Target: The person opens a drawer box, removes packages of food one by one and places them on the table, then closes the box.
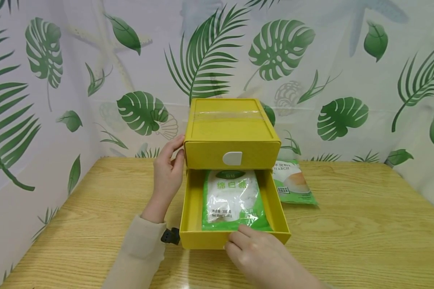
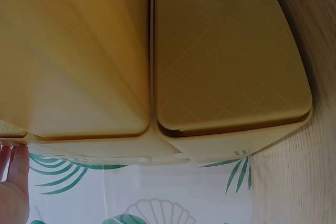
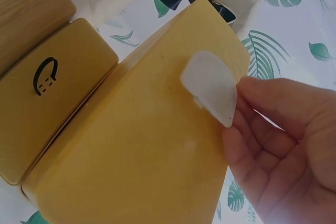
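A yellow two-drawer box (image 1: 235, 120) has its lower drawer (image 1: 202, 240) pulled out. Inside the drawer lies a green-and-white bag of sugar (image 1: 231, 196). My right hand (image 1: 258, 255) is at the drawer's front; in the right wrist view the thumb and fingers of this hand (image 3: 283, 140) pinch the white drawer handle (image 3: 212, 85). Against the left side of the upper part rests my left hand (image 1: 169, 170), its fingertips partly hidden behind the box. A corner of the left wrist view shows some fingers of that hand (image 2: 14, 182) at the box's edge.
A green-and-white starch bag (image 1: 293, 182) lies on the wooden table (image 1: 347, 233), right of the box and partly behind it. The upper drawer, with its white handle (image 1: 232, 158), is closed. A leaf-patterned cloth (image 1: 217, 60) hangs behind the table.
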Available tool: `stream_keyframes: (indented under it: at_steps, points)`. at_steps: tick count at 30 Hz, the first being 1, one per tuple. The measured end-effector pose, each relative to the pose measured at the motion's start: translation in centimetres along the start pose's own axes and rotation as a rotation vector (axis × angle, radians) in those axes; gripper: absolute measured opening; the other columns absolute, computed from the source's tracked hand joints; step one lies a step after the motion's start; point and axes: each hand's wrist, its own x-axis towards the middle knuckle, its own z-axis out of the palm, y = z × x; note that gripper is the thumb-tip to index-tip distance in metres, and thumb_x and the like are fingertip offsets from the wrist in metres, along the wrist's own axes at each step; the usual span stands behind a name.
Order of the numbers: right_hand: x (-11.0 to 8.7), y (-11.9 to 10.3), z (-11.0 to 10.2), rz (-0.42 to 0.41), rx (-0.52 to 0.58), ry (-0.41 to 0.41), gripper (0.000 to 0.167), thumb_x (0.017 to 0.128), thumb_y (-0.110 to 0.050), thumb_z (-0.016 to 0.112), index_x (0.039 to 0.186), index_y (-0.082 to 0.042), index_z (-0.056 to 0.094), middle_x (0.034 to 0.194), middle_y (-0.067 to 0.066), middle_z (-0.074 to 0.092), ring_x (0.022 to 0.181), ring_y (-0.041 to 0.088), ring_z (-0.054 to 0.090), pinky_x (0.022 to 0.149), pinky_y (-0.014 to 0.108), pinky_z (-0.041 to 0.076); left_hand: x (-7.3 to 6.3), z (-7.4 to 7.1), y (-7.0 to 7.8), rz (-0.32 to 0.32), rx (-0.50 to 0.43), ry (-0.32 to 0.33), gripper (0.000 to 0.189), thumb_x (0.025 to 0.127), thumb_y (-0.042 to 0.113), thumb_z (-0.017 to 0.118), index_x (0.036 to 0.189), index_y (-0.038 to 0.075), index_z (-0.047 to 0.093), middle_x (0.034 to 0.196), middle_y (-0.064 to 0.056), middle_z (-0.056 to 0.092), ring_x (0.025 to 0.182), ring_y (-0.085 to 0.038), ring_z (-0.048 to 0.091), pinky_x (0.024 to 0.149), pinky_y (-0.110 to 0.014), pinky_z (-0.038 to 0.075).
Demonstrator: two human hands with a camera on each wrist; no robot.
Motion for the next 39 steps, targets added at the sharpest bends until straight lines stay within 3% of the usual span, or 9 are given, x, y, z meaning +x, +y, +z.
stream_keyframes:
  at_steps: [13,16,19,23,33,39]
  points:
    - [0.2,-0.2,0.0,0.03,0.047,0.128,0.012,0.068,0.0,0.064,0.075,-0.01,0.064,0.073,-0.005,0.058,0.065,0.009,0.048,0.057,0.016,0.045,-0.1,-0.2,-0.1,0.001,-0.004,-0.001,0.029,0.087,-0.009,0.046,0.114,-0.004,0.055,0.12,-0.013,0.053,0.106,-0.019,0.051,0.076,-0.027,0.05]
    - [0.2,0.0,0.0,0.01,0.066,0.172,0.006,0.078,-0.006,0.06,0.075,-0.01,0.064,0.073,-0.005,0.058,0.066,0.009,0.049,0.059,0.016,0.046,-0.1,-0.3,0.0,0.002,-0.006,0.0,0.029,0.087,-0.009,0.046,0.114,-0.005,0.055,0.12,-0.013,0.053,0.106,-0.019,0.051,0.076,-0.027,0.05]
    - [0.3,0.2,0.1,-0.008,0.091,0.235,0.025,0.091,-0.016,0.045,0.076,-0.01,0.064,0.074,-0.005,0.058,0.067,0.009,0.05,0.06,0.015,0.046,-0.1,-0.4,0.0,0.0,-0.009,-0.003,0.03,0.087,-0.009,0.046,0.115,-0.004,0.055,0.12,-0.013,0.052,0.107,-0.019,0.05,0.076,-0.027,0.05]
    - [0.4,0.5,0.1,-0.02,0.094,0.319,0.042,0.096,-0.023,0.029,0.076,-0.01,0.064,0.075,-0.004,0.058,0.068,0.01,0.052,0.061,0.015,0.047,-0.1,-0.4,0.0,-0.001,-0.011,-0.003,0.03,0.087,-0.009,0.046,0.115,-0.005,0.054,0.12,-0.013,0.052,0.107,-0.02,0.05,0.076,-0.028,0.05]
    - [0.1,1.2,-0.6,0.049,0.172,0.333,0.03,0.093,-0.027,0.044,0.079,-0.01,0.065,0.079,-0.004,0.059,0.071,0.009,0.054,0.064,0.017,0.049,0.0,-0.3,-0.1,0.005,-0.016,0.0,0.028,0.087,-0.008,0.047,0.113,-0.005,0.055,0.119,-0.013,0.053,0.106,-0.02,0.051,0.076,-0.028,0.05]
    - [-0.1,2.1,-0.4,0.067,0.182,0.372,0.035,0.094,-0.029,0.04,0.08,-0.008,0.064,0.079,-0.003,0.059,0.07,0.011,0.055,0.06,0.017,0.049,0.1,-0.1,0.0,-0.002,-0.032,-0.008,0.028,0.088,-0.007,0.047,0.114,-0.003,0.055,0.12,-0.012,0.053,0.106,-0.018,0.05,0.077,-0.028,0.05]
